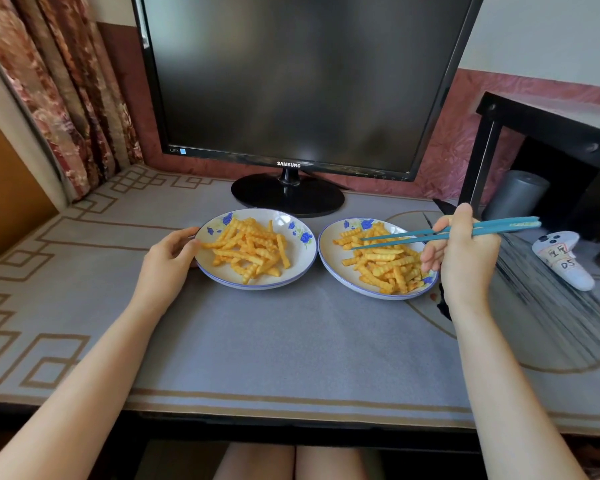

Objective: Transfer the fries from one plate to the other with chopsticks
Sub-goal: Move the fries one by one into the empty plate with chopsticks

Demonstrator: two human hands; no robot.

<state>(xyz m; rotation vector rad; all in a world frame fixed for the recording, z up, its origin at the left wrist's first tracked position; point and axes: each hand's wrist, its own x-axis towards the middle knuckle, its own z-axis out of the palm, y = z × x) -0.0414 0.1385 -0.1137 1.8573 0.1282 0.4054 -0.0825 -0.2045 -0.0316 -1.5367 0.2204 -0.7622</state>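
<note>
Head view: the right hand [465,258] pinches a pair of teal chopsticks [499,225] between thumb and curled fingers. The tips are slightly parted, hold nothing, and hover just above the right-plate fries [385,268]. The left hand [172,256] grips the outer rim of the left plate [298,268], thumb on top. The left-plate fries [250,251] form a heap of similar size, so the frame does not establish which plate is the source. From the tip position, the step in hand appears to be a pick from the right plate [331,268]. To perform it well, select a single crinkle-cut fry lying on top of the heap. Approach it across its width near the middle and close the tips on its ridged sides with moderate pressure, since excess force is likely to snap it. Lift straight up before crossing. The plates sit almost rim to rim, so the carry is short. Keep the receiving plate steadied. Both plates rest on a tabletop [257,341] covered by a grey mat with a brown key-pattern border, which probably resists sliding. A dark Samsung monitor [291,81] stands behind the plates, a floral curtain [59,98] hangs at left, and a labelled white controller [561,261] lies at right beside a black side table [551,126].
</note>
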